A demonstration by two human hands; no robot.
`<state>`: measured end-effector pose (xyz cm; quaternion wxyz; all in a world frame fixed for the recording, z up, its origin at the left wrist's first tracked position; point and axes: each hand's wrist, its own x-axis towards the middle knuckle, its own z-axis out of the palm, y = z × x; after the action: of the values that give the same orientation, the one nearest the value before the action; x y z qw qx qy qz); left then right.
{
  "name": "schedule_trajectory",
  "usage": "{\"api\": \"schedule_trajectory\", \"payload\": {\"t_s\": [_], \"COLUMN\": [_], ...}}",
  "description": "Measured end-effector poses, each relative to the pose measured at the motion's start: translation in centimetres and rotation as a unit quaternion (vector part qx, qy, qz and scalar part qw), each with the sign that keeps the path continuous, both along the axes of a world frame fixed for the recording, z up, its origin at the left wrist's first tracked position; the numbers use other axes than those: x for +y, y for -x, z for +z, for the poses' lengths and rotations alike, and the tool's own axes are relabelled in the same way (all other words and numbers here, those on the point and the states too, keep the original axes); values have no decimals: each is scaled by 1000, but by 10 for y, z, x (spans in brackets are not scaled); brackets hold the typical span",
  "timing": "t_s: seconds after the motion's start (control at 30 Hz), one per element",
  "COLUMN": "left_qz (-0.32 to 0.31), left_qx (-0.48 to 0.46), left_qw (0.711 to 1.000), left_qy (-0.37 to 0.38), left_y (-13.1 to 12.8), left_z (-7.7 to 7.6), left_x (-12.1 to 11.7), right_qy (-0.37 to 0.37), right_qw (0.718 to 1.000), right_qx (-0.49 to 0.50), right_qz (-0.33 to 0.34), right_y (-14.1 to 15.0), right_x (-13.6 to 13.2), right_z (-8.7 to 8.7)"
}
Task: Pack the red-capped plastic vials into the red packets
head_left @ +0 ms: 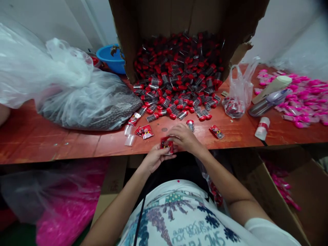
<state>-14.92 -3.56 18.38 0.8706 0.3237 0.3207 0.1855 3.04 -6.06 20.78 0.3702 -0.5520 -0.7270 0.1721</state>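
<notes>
Just in front of the table's near edge, my left hand (155, 158) pinches a small red printed packet (167, 146) between thumb and fingers. My right hand (185, 137) reaches over from the other side, its bent fingers closed at the packet's upper edge; what lies under those fingertips is hidden. Left of my hands lie more red printed packets (146, 132) and two small clear plastic tubes (130, 140). Beyond my right hand stands a small clear container with a red cap (190, 125). Farther right is a filled red packet (216, 132).
A cardboard box (126, 44) on its side spills many red-capped containers (176, 82) onto the table (84, 145). A big clear bag of dark pieces (89, 102) lies left, near a blue basin (110, 58). Rightward are a small plastic bag (237, 99), a bottle (268, 102) and pink pieces (304, 99).
</notes>
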Motion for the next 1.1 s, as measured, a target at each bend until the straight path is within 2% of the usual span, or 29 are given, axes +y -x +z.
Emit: {"api": "schedule_trajectory", "payload": {"t_s": [0.07, 0.13, 0.23, 0.4, 0.53, 0.67, 0.8, 0.9, 1.1], "left_qz": [81, 146, 198, 223, 241, 228, 207, 221, 228], "left_qx": [0, 2, 11, 5, 16, 7, 3, 34, 37], "left_qw": [996, 988, 978, 972, 967, 969, 978, 975, 973], "left_qy": [22, 43, 67, 72, 84, 96, 34, -12, -18], "left_y": [-4, -8, -13, -16, -18, -18, -15, -15, -22], "left_z": [-2, -3, -4, -5, -4, -4, -6, -8, -11], "left_x": [-1, 0, 2, 1, -1, 0, 0, -1, 0], "right_qy": [18, 60, 111, 108, 104, 95, 84, 70, 47], "right_qw": [993, 980, 972, 965, 972, 979, 986, 987, 988], "right_qx": [76, 115, 141, 181, 148, 115, 71, 57, -13], "right_qz": [-90, -149, -150, -155, -150, -140, -124, -132, -144], "right_y": [3, 8, 19, 28, 28, 27, 22, 18, 18], "right_x": [-5, -12, -21, -27, -26, -26, -27, -27, -26], "right_z": [-9, -19, -32, -39, -37, -38, -40, -38, -37]}}
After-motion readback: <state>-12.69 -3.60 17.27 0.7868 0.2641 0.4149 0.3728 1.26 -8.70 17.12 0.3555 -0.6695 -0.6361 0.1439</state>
